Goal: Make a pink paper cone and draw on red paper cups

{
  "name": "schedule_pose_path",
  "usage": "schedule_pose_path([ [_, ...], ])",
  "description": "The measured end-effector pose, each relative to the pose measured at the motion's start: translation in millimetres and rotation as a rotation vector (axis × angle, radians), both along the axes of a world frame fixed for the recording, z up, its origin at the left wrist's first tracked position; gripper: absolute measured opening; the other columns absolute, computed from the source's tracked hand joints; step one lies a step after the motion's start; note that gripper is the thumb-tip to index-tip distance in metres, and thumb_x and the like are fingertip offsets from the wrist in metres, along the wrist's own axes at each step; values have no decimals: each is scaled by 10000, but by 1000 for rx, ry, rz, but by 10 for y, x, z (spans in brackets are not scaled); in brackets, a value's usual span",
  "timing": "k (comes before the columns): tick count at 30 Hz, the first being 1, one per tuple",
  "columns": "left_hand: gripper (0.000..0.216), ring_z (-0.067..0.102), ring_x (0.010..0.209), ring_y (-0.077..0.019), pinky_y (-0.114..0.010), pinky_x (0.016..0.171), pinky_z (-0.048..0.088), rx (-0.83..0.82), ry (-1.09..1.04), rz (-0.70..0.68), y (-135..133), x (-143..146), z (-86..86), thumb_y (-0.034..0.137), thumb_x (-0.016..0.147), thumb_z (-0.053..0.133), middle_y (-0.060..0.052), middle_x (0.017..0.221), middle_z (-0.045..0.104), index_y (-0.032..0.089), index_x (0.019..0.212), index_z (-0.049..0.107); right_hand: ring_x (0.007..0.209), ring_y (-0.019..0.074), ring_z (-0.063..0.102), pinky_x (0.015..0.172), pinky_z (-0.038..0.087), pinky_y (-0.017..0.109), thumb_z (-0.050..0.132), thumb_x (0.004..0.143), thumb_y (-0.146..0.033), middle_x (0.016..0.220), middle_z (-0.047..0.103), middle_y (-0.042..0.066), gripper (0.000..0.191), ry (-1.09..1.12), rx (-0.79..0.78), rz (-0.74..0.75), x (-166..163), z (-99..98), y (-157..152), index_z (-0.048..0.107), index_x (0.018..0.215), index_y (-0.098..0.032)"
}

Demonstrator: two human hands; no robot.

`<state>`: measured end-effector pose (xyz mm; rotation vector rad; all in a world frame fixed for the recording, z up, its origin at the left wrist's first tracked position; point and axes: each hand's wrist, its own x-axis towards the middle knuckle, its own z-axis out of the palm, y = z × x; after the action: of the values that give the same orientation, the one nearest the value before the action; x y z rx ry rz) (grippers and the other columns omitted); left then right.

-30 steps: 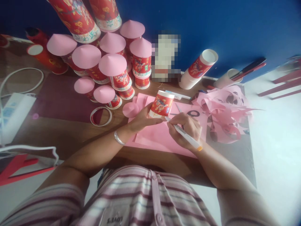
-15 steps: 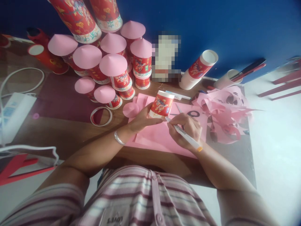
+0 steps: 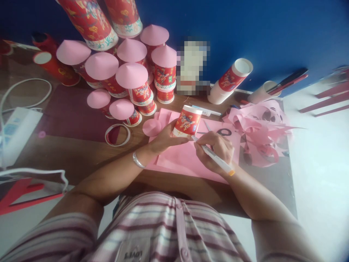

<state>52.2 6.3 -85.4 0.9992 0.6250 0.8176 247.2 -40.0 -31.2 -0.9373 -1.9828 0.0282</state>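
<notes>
My left hand is wrapped round the lower part of a red paper cup with a white rim and a printed figure. The cup is tilted a little above the table. Between the closed fingers of my right hand is a white marker with an orange end. Its tip meets or nearly meets the white band at the cup's bottom; I cannot tell which. Pink paper sheets lie under both hands. A small pink paper cone sits beside my left hand.
Several red cups topped with pink cones stand at the back left. A white ring lies nearer. Pink paper scraps pile up on the right, before a pen cup. Stacked cups lean by the blue wall. A power strip is far left.
</notes>
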Motion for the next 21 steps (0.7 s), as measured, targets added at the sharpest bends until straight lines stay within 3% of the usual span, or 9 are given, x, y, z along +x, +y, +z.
schedule_pose_path([
  [21,626,711,1148,-295,-487,1047,552,1,11,-15,17,3,-37,360,731,915,-91,1208,749,223,1281,648,561,125,649,509,486,247,663,940,-163,739,700,-30,148,-4,-14,-6,17,-3,16,549,973,-250],
])
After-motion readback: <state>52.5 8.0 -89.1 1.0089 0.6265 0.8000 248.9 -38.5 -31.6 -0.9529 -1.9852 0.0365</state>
